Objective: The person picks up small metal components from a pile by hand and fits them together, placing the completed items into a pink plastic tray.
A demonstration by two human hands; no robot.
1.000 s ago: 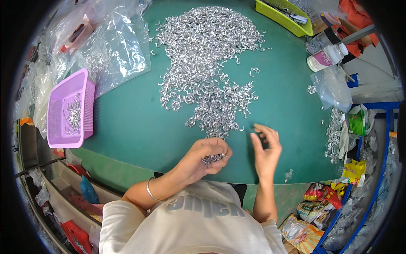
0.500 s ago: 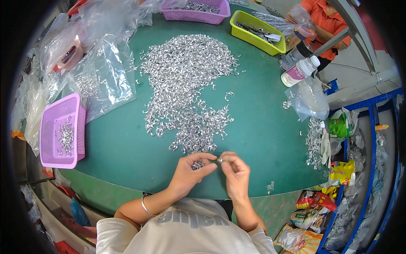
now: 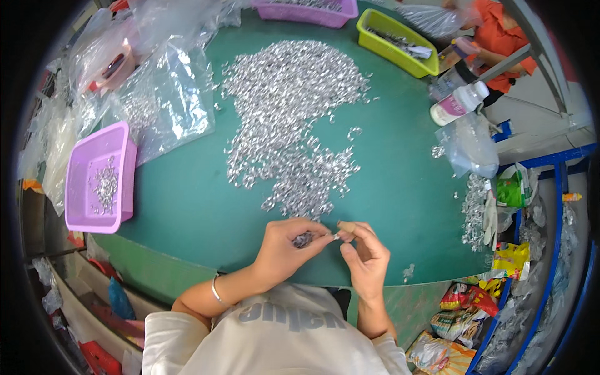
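Green surface strewn with small silvery curved pieces, both hands at the near edge

Surface (image 3: 406, 162): green, curved near edge. Big pile of silvery pieces (image 3: 294, 94) spreads from the far middle down toward the hands, few strays at its right. Left hand (image 3: 278, 247) curls round a handful of pieces (image 3: 304, 239), thumb and finger pinching a single piece (image 3: 336, 236) at the tips. Right hand (image 3: 369, 259) has finger and thumb narrow at that same piece; can't tell if it grips. Purple basket (image 3: 129, 181) at left, some pieces inside; clear plastic bags (image 3: 187, 100) behind it. Far edge: second purple basket (image 3: 306, 15), cut off by frame, and yellow-green tray (image 3: 382, 51). Right side: white bottle (image 3: 459, 105), clear bag (image 3: 470, 150), smaller heap of pieces (image 3: 474, 215), pale glove (image 3: 490, 222) beside it. Room: person in orange (image 3: 500, 37) upper right, blue shelf frame (image 3: 547, 160) at right, colourful packages (image 3: 444, 353) lower right, drawer-like bin at lower left with blue bag (image 3: 120, 300).
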